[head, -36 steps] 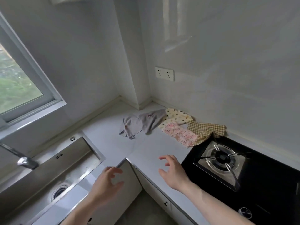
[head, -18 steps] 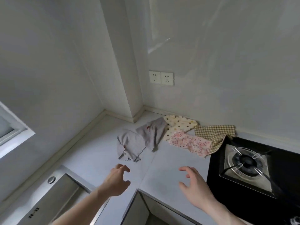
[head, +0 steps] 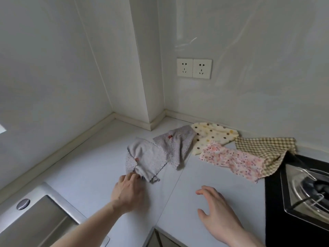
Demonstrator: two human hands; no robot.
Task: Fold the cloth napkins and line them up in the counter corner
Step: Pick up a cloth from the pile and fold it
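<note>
First pick-up: left hand [head: 129, 190] pinches the grey napkin [head: 145, 158] at centre frame; right hand [head: 216, 209], open and empty, should take another corner.

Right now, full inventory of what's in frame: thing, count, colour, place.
light grey cloth napkin: 1, grey, crumpled, nearest the left hand
dotted grey cloth napkin: 1, grey, behind it
cream polka-dot napkin: 1, cream, by the back wall
pink floral napkin: 1, pink, counter centre
tan checked napkin: 1, tan, overlapping the hob edge
black gas hob: 1, right
steel sink: 1, lower left
white wall sockets: 2, back wall
white counter: 1
left hand: grip on the light grey napkin's near edge
right hand: open, above the counter
</note>
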